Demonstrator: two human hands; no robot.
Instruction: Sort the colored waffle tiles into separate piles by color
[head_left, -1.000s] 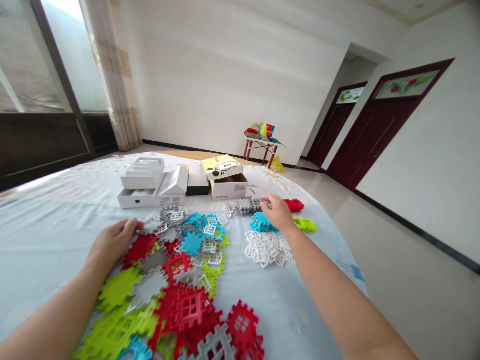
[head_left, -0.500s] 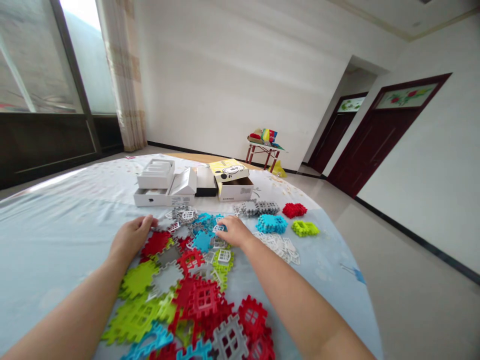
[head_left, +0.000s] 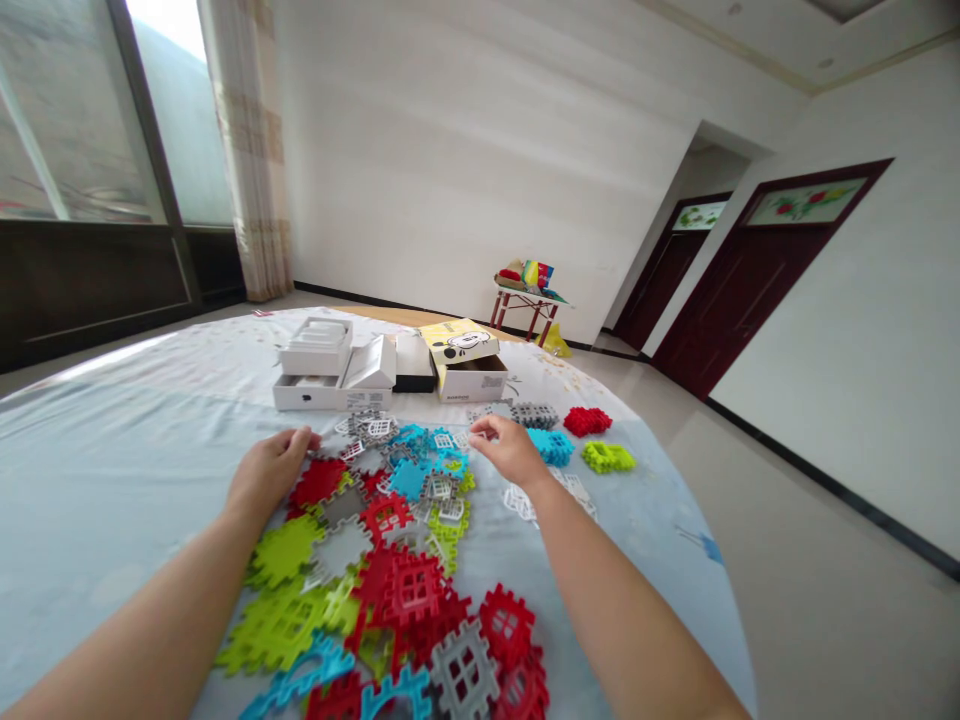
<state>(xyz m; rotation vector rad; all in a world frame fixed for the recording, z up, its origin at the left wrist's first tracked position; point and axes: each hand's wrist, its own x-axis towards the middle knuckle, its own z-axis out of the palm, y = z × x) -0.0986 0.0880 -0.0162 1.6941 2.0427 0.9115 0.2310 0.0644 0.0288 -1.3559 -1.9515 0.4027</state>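
Observation:
My left hand (head_left: 274,468) rests at the left edge of a mixed pile of plastic interlocking building pieces, its fingers loosely extended beside a red piece (head_left: 319,482). It holds nothing that I can see. My right hand (head_left: 510,450) is raised over the right side of the pile, thumb and fingers pinched on a small white window piece (head_left: 460,440). Below it lie blue pieces (head_left: 409,478) and white window frames. Nearer to me are lime green pieces (head_left: 285,550), a red window piece (head_left: 414,588) and a grey window piece (head_left: 465,668).
Right of the pile lie sorted groups: grey pieces (head_left: 536,414), blue pieces (head_left: 553,447), red pieces (head_left: 587,421), green pieces (head_left: 609,457) and white frames (head_left: 519,503), partly behind my right forearm. White boxes (head_left: 315,350) and a yellow-lidded box (head_left: 472,380) stand behind the pile.
My right hand has moved right and slightly up, away from the blue pieces, with a small white window piece at its fingertips. My left hand stays by the red piece.

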